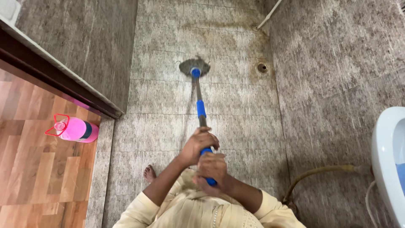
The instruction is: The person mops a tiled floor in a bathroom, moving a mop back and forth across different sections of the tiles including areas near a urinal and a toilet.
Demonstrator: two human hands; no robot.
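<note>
One mop (198, 90), head down on the grey tiled floor (236, 109) near one drain (262, 67). Two hands on its blue handle: left hand (200, 142) grip wrapped higher, right hand (212, 168) grip clenched at the end. One pink jug (75, 129) with liquid inside lies on wood flooring (29, 169). One hose (320, 173), one white toilet (388, 156)

Blue-handled mop (199, 99), head on floor

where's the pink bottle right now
In the head view the pink bottle stands on the wooden floor at the left, just outside the dark door threshold, apart from the mop and both hands.
</note>
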